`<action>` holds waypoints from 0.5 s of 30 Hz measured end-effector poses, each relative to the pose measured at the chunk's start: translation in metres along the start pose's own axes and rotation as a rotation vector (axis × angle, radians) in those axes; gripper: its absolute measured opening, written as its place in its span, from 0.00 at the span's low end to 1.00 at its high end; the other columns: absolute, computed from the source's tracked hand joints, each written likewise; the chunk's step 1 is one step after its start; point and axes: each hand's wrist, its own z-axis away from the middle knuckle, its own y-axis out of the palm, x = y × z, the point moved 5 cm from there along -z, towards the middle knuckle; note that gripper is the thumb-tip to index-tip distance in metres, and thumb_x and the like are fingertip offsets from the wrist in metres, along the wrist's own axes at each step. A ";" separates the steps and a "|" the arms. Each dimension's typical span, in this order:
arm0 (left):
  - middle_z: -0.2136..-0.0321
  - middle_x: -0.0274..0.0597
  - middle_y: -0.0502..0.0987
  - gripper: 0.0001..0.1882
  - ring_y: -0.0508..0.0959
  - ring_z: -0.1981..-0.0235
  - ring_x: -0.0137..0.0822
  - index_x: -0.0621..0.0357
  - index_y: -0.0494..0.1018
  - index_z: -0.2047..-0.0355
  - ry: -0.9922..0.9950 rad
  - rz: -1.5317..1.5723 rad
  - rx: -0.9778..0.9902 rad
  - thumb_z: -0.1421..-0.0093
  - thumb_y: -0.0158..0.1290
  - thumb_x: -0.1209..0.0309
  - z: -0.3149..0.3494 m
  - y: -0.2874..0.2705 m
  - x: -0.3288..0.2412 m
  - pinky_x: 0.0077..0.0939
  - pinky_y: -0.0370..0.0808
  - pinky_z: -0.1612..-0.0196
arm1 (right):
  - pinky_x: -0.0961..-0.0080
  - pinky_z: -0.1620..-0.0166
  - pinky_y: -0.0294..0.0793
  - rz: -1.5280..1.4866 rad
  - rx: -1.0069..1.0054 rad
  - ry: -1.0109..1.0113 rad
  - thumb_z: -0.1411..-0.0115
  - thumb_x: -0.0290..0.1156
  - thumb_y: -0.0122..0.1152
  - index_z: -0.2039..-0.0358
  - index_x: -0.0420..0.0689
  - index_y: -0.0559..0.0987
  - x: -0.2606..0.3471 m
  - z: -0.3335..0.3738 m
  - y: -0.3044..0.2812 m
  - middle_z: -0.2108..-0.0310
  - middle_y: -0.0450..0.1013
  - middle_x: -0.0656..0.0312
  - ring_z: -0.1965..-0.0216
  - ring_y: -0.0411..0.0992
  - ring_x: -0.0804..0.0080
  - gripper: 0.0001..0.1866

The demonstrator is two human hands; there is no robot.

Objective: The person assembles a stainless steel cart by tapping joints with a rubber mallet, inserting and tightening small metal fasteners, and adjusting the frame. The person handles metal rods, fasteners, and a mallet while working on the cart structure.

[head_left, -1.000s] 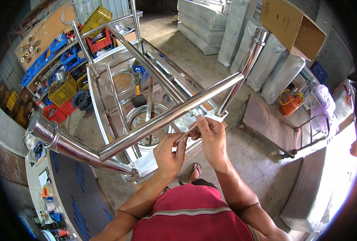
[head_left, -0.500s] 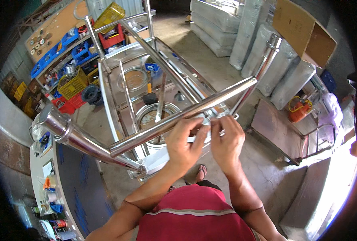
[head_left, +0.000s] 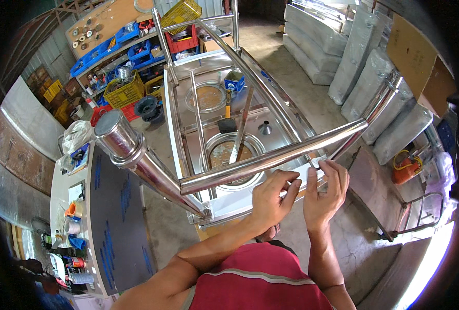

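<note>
Through the head view, I see the left hand [head_left: 272,202] has drawn back from the steel crossbar [head_left: 271,156], fingers loosely curled, holding nothing I can see. The right hand [head_left: 326,195] is by the metal frame's [head_left: 224,213] near edge, below the crossbar's right part; I cannot tell whether it grips anything.

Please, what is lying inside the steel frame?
A black-headed hammer, a blue box and a small metal cone. The front tube covers part of the nearer ring; that part cannot be seen.

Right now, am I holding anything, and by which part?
Your left hand shows nothing held; whether the right hand, beside the metal frame, grips anything can't be told.
</note>
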 end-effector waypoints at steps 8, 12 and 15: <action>0.67 0.49 0.82 0.10 0.82 0.71 0.37 0.62 0.78 0.56 0.021 -0.010 -0.001 0.37 0.62 0.76 0.004 -0.007 0.003 0.28 0.79 0.67 | 0.76 0.66 0.77 -0.859 0.188 0.670 0.33 0.27 0.65 0.54 0.38 0.75 -0.015 0.018 0.023 0.71 0.79 0.57 0.69 0.78 0.75 0.11; 0.66 0.49 0.83 0.09 0.83 0.69 0.37 0.63 0.79 0.58 0.117 -0.047 -0.051 0.38 0.64 0.77 0.006 -0.016 -0.001 0.29 0.80 0.66 | 0.74 0.61 0.82 -1.115 0.202 0.806 0.32 0.28 0.65 0.56 0.38 0.72 -0.012 0.019 0.030 0.70 0.79 0.56 0.68 0.79 0.73 0.11; 0.67 0.47 0.83 0.07 0.83 0.71 0.32 0.65 0.79 0.59 0.092 -0.029 -0.076 0.37 0.63 0.78 0.002 -0.019 -0.004 0.25 0.81 0.67 | 0.74 0.61 0.81 -0.800 0.139 0.630 0.33 0.28 0.66 0.58 0.37 0.76 -0.008 0.013 0.022 0.68 0.81 0.56 0.66 0.81 0.72 0.10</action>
